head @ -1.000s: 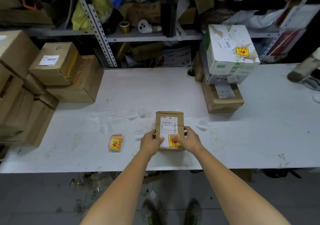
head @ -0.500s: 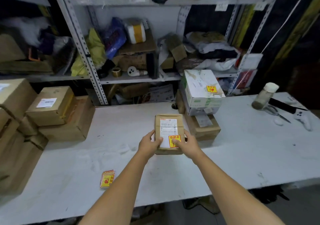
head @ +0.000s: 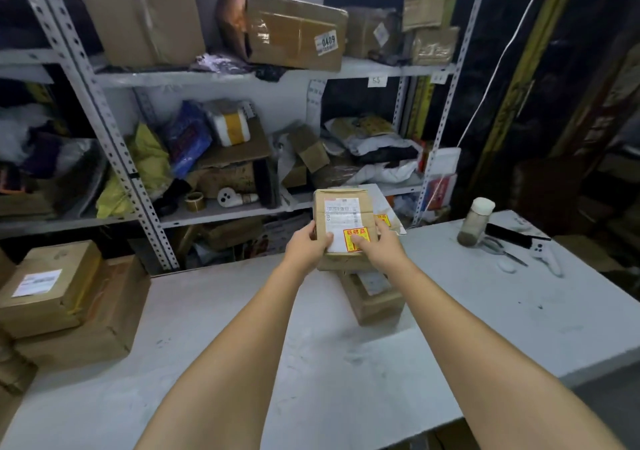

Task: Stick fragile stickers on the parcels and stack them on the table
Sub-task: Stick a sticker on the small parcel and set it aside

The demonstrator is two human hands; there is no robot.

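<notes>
A small brown parcel (head: 341,207) with a white shipping label and a yellow-red fragile sticker (head: 356,238) is held up in the air. My left hand (head: 306,247) grips its left side and my right hand (head: 381,247) grips its right side, thumb on the sticker. Behind and below the parcel stands the stack: a white box (head: 389,212) with its own fragile sticker, mostly hidden, on top of a brown box (head: 372,297) on the white table (head: 346,363).
Brown cartons (head: 59,297) are piled at the table's left end. A jar (head: 474,221), scissors (head: 502,250) and a white tool (head: 547,255) lie at the right end. Metal shelves (head: 221,207) crammed with boxes and bags stand behind the table.
Both hands lifted the parcel off the table and carried it forward and right, up to the stack. The view tilted up; the sticker sheets on the table have left the frame.
</notes>
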